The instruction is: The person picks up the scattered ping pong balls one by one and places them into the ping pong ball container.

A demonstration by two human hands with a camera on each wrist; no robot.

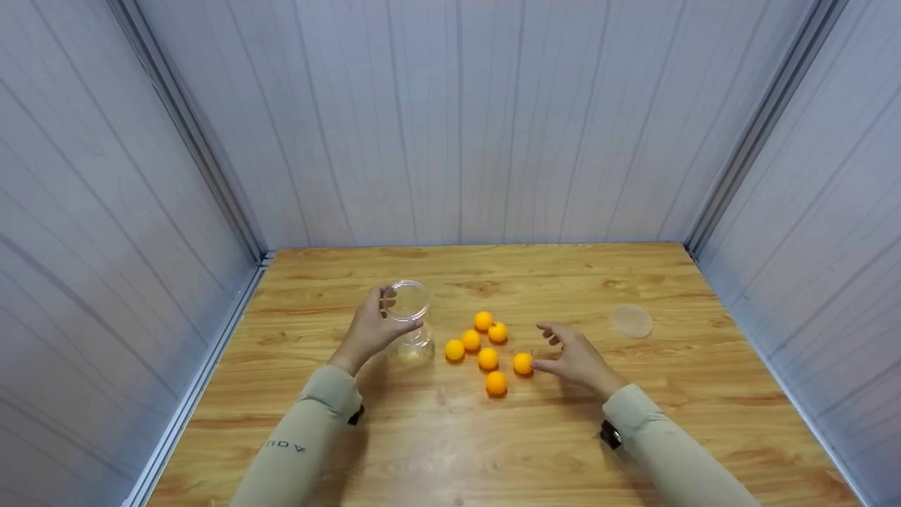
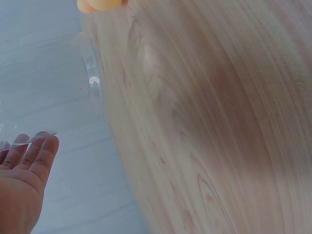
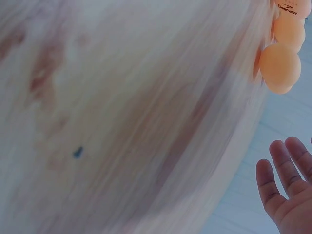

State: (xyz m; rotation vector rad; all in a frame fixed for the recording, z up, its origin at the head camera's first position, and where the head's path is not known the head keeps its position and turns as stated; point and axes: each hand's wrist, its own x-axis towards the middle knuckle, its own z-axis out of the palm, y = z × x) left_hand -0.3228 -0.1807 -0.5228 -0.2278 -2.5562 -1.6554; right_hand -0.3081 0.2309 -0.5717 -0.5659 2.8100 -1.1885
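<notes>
Orange balls (image 1: 488,358) lie near a clear jar (image 1: 417,336)

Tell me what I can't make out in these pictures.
- Head view: whether right hand touches nearest ball; too small.
- Head view: the end of the sleeve lettering, hidden round the curve.
- Left wrist view: the clear container, cut off by the left edge.
- Right wrist view: dark speck, too small.

Soft light leaves faint shadows beneath the sleeves (image 1: 292,440) and pale glare on the table (image 1: 450,451). Both wrist views look hazy.
</notes>
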